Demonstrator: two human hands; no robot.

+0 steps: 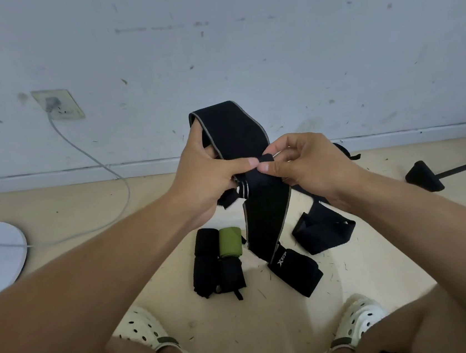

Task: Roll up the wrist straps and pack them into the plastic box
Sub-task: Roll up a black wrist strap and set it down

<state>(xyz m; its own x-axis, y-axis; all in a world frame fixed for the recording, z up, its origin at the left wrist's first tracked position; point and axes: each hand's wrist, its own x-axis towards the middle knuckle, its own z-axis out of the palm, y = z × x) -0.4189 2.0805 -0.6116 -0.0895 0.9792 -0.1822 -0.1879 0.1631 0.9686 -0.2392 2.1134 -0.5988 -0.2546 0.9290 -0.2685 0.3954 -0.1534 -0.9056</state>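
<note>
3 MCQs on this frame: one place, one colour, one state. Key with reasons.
1. Where is the green roll?
A. on the floor between the feet and the wall
B. in the left hand
C. on the white disc

2. What colour is the strap's edge trim?
A. red
B. grey
C. yellow

3. The black strap is
A. fully rolled
B. flat on the floor
C. held up by both hands

A: it lies beside black rolls.
B: grey piping shows.
C: left hand and right hand pinch it.

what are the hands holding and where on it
Both the left hand and right hand pinch the long black wrist strap at its striped end, thumbs meeting on the starting fold.
</note>
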